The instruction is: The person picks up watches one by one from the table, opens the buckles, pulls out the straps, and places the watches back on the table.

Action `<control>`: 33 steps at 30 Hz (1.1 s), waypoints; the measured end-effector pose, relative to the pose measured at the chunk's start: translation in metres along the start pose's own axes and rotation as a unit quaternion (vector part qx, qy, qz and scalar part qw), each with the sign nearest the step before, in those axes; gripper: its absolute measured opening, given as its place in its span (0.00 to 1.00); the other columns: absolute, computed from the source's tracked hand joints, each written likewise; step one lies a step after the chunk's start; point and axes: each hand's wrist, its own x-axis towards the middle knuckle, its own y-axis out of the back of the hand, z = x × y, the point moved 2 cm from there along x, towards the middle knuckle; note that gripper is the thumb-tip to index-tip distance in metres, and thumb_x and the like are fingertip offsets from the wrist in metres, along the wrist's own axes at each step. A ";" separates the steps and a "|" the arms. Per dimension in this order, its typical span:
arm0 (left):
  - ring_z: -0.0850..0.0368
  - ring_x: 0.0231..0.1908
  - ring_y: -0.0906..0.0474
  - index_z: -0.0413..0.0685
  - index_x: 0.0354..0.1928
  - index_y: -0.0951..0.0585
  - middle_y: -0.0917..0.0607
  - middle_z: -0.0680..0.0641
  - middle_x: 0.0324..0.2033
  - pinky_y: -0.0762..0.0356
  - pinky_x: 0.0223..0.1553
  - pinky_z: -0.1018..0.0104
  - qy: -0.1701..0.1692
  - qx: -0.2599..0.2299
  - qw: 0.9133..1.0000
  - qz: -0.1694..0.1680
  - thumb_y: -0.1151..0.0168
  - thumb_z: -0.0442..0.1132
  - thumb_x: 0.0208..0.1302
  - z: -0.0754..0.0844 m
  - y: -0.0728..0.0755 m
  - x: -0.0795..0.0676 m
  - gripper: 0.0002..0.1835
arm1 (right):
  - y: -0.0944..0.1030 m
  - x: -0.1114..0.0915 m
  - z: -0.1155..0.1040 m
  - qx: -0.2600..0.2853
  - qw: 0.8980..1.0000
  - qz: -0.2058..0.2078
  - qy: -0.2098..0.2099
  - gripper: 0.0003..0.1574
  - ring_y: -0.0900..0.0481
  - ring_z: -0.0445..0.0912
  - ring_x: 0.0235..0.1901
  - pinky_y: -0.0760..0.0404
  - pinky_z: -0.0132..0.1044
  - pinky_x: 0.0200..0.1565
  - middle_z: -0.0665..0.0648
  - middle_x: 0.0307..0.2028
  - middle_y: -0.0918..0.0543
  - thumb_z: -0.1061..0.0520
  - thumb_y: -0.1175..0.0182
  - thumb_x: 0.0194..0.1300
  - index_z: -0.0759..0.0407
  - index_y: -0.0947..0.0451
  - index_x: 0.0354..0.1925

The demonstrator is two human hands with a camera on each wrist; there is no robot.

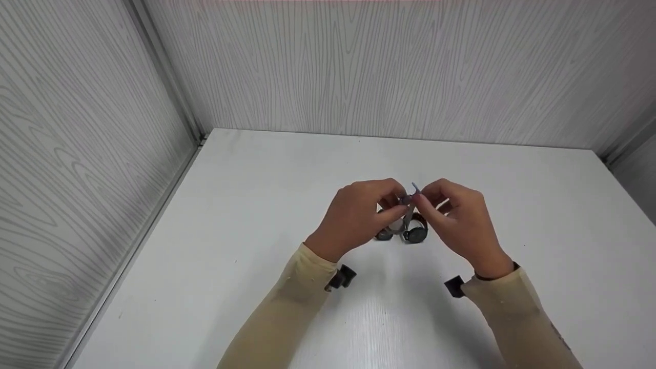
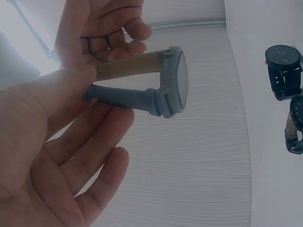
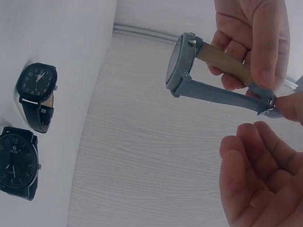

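A wristwatch with a blue-grey strap and case (image 2: 174, 85) is held up between both hands, over the table. Its strap forms a loop, brown on the inner face of one half. My left hand (image 1: 353, 218) pinches the strap between thumb and fingers, close to the buckle (image 3: 271, 105). From the other side, my right hand (image 1: 464, 220) pinches the strap's end at that buckle, its other fingers loosely bent. The watch dial faces away from the hands and shows only edge-on in both wrist views.
Two dark watches stand on the white table (image 1: 205, 246) beneath the hands: one with a squarish face (image 3: 37, 84), the other with a round dial (image 3: 18, 161). Wood-grain panels (image 1: 359, 66) wall the table at the back and left.
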 end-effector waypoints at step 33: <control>0.72 0.35 0.18 0.51 0.51 0.17 0.12 0.59 0.35 0.21 0.39 0.74 0.030 -0.037 0.998 -0.033 0.32 0.42 0.70 0.002 -0.007 0.001 0.11 | 0.004 -0.001 0.000 0.045 0.996 -0.016 -0.078 0.08 0.20 0.43 0.27 0.27 0.30 0.30 0.50 0.26 0.14 0.60 0.36 0.72 0.58 0.12 0.35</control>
